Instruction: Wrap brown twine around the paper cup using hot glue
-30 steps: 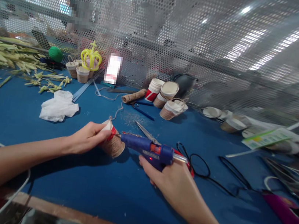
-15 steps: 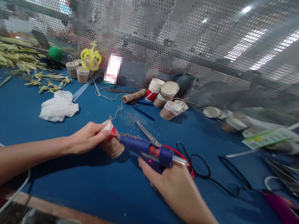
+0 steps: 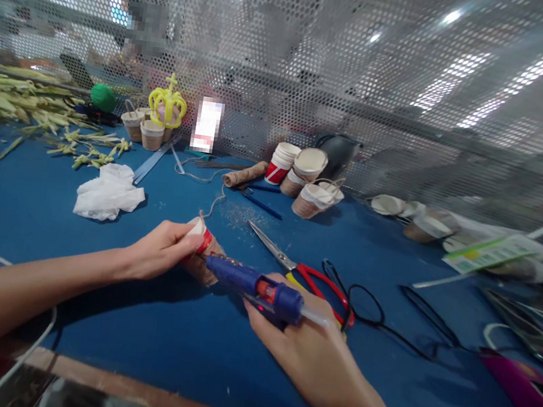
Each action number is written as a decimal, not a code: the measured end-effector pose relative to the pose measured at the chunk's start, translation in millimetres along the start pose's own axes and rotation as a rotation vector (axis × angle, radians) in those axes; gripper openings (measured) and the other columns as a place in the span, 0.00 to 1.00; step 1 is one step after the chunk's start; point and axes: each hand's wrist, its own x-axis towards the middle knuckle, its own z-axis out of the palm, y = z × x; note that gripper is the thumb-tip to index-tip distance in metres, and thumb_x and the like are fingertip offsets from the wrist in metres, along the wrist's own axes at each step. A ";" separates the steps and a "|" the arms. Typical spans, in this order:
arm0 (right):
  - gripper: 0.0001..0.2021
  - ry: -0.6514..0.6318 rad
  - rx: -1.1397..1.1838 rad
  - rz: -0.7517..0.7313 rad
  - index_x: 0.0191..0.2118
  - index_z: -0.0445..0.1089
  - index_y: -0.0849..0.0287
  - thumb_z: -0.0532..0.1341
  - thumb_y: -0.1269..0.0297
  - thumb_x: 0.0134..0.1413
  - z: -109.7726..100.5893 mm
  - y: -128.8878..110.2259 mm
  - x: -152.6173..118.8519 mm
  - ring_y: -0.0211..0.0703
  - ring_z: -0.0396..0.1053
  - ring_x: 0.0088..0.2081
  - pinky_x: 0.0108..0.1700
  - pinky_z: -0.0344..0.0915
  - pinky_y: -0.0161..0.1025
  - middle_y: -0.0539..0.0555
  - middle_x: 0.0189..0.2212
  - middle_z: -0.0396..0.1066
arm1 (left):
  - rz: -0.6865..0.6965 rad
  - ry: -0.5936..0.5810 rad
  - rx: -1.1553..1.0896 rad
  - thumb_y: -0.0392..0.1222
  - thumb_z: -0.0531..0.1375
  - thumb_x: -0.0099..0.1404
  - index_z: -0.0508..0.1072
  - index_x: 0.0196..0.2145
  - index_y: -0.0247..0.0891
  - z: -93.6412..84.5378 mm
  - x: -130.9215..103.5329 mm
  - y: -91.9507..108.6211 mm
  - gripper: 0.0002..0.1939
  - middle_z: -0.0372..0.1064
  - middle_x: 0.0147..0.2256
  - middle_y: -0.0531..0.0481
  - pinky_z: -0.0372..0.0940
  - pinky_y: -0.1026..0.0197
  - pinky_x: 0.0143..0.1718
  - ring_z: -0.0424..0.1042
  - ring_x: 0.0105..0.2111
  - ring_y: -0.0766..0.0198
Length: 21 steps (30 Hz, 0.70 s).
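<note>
My left hand (image 3: 166,249) pinches the rim of a paper cup (image 3: 202,268), which lies tilted and is wrapped with brown twine below a red and white band. Wrapped in my right hand (image 3: 304,329) is a blue glue gun (image 3: 250,284), its nozzle over the twine-covered side of the cup. Whether the nozzle touches it I cannot tell. From the cup's rim a strand of twine (image 3: 215,204) runs up to a twine roll (image 3: 245,175). Scissors with red and yellow handles (image 3: 288,260) lie just beyond my right hand.
On the blue table (image 3: 151,341), a crumpled white cloth (image 3: 109,193) lies at left. Behind stand twine-wrapped cups (image 3: 313,196), a yellow crown (image 3: 166,108) and a lit phone (image 3: 206,125). Black cord (image 3: 369,301) loops at right. A perforated metal screen (image 3: 273,49) closes the back.
My right hand has shifted the glue gun slightly left and down, its nozzle now lower over the cup's side. More of the scissors' handles shows. My left hand keeps its hold.
</note>
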 end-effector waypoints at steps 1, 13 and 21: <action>0.05 0.000 -0.013 -0.012 0.24 0.63 0.59 0.54 0.72 0.47 0.8 -0.2 -0.3 0.36 0.63 0.22 0.25 0.58 0.33 0.48 0.20 0.65 | 0.006 -0.005 -0.051 0.46 0.45 0.64 0.71 0.37 0.30 0.4 0.0 0.2 0.21 0.71 0.34 0.45 0.63 0.62 0.36 0.68 0.33 0.62; 0.05 0.027 -0.028 -0.037 0.24 0.62 0.58 0.54 0.72 0.47 -0.3 0.5 -1.1 0.35 0.61 0.22 0.25 0.57 0.33 0.48 0.21 0.65 | -0.004 0.012 -0.091 0.47 0.47 0.63 0.72 0.36 0.29 0.3 0.0 2.1 0.20 0.72 0.33 0.45 0.65 0.62 0.35 0.69 0.33 0.61; 0.05 -0.022 -0.013 -0.029 0.24 0.61 0.58 0.54 0.73 0.47 1.4 -1.6 -1.0 0.35 0.61 0.22 0.25 0.57 0.32 0.47 0.20 0.64 | -0.010 -0.004 -0.108 0.48 0.45 0.63 0.71 0.35 0.29 0.9 -0.9 2.2 0.21 0.72 0.31 0.45 0.65 0.62 0.33 0.69 0.30 0.62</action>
